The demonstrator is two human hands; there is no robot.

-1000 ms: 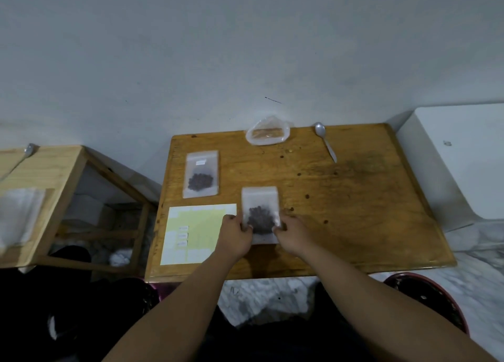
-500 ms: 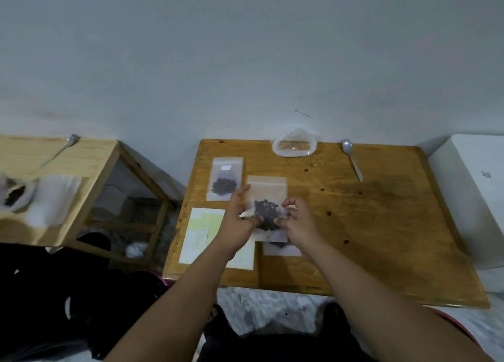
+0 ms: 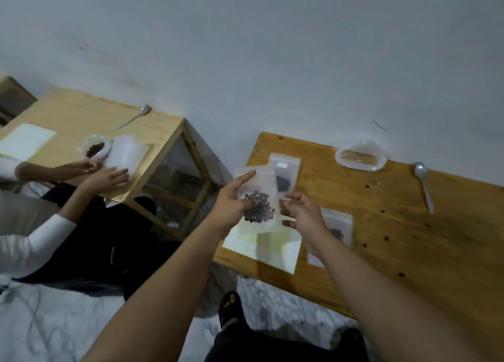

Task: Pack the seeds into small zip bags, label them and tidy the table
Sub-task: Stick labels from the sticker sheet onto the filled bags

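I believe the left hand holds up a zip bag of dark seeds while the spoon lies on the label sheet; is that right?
Not quite: the head view shows the spoon lying on the bare table, well apart from the label sheet. The left hand does hold up the zip bag of dark seeds.

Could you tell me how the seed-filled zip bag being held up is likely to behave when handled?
Probably floppy: the zip bag looks like thin clear film, pinched by the left hand. Likely bottom-heavy, since the seeds pool low. They may shift if it is tilted.
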